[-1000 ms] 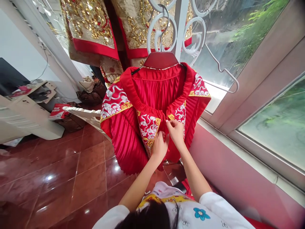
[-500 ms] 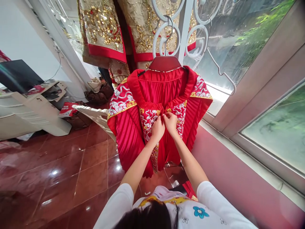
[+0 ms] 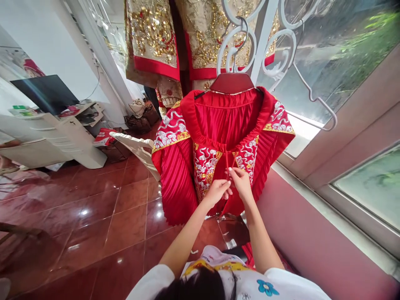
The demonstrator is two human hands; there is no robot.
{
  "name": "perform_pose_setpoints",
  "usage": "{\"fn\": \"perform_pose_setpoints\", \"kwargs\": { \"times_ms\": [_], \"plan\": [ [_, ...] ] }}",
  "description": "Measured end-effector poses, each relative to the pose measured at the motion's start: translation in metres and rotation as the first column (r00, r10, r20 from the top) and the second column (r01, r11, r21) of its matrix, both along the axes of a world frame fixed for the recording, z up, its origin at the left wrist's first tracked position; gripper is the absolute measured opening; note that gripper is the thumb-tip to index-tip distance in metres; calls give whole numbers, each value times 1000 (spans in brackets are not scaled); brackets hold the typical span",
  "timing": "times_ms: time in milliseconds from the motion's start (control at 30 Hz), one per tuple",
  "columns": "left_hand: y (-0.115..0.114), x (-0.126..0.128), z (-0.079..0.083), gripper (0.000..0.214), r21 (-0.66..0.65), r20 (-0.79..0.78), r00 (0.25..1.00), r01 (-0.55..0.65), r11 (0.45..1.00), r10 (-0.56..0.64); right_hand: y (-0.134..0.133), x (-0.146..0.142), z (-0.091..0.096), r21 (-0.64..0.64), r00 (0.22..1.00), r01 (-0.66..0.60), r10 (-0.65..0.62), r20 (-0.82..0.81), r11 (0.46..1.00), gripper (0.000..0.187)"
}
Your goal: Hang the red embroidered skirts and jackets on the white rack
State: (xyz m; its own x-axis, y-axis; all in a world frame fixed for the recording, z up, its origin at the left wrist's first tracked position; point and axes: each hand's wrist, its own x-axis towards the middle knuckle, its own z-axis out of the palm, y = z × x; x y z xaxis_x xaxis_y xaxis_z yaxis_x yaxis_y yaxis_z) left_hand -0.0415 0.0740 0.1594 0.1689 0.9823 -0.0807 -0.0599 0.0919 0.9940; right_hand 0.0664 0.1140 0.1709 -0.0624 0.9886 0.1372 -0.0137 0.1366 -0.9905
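A red pleated garment with silver and gold embroidery hangs by its gathered neckline on a dark red hanger. From the front of the neckline a thin red drawstring runs down, pulled taut. My right hand pinches the drawstring between thumb and fingers, just under the neckline. Close beside and slightly lower, my left hand is closed with its fingertips together at the string's lower part. The string's ends are hidden by my fingers.
Gold-sequinned garments with red hems hang behind. A bare wire hanger hangs on the white scrolled rack near the window. A white chair stands left, before a desk with a black monitor. Pink wall lies right.
Both hands have moved down from the neckline, drawing the red string out below it. The view has shifted a little, so the garment appears farther right.
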Motion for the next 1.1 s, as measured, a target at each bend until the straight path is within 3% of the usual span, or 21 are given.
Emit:
{"fn": "perform_pose_setpoints", "kwargs": {
  "times_ms": [67, 133, 233, 333, 400, 467, 600, 733, 833, 900, 1000, 1100],
  "plan": [
    [-9, 2, 0, 45, -71, 111, 994, 19, 997, -11, -11, -1, 8, -103, 979, -136, 118, -164, 985, 34],
    [-14, 3, 3, 46, -78, 148, 989, 15, 997, -3, -22, -2, 15, -146, 947, -172, 123, -296, 974, 33],
    [-15, 0, 8, 43, -88, 142, 989, -31, 996, 43, -33, -3, 21, -142, 908, -104, 35, -417, 984, 32],
    [-14, -4, 15, 33, -106, 123, 967, -210, 972, 222, -39, 0, 22, -111, 881, 6, -58, -469, 994, 31],
    [-14, -7, 19, 41, -114, 146, 938, -301, 947, 315, -42, 3, 20, -106, 874, 36, -83, -478, 994, 30],
    [-14, -8, 25, 54, -100, 209, 924, -305, 947, 320, -44, 5, 16, -120, 877, 34, -87, -472, 992, 29],
    [-10, -1, 38, 42, 128, 258, 925, -320, 939, 280, -47, 6, 13, -173, 874, 34, -113, -473, 984, 33],
    [-1, 9, 51, 20, 511, -3, 911, -354, 783, 413, -53, 7, 15, -156, 886, 14, -85, -457, 988, 32],
    [6, 14, 52, 10, 619, -182, 820, -334, 711, 543, -56, 7, 15, -107, 906, 48, -88, -414, 993, 28],
    [9, 17, 50, 6, 599, -203, 795, -361, 715, 571, -58, 7, 14, -65, 922, 98, -115, -369, 993, 25],
    [11, 20, 43, 25, 481, -120, 800, -471, 740, 587, -59, 8, 11, 18, 947, 133, -122, -299, 991, 21],
    [10, 20, 40, 33, 271, 58, 879, -470, 840, 473, -60, 9, 10, 53, 958, 121, -103, -266, 991, 20]
  ]
}}
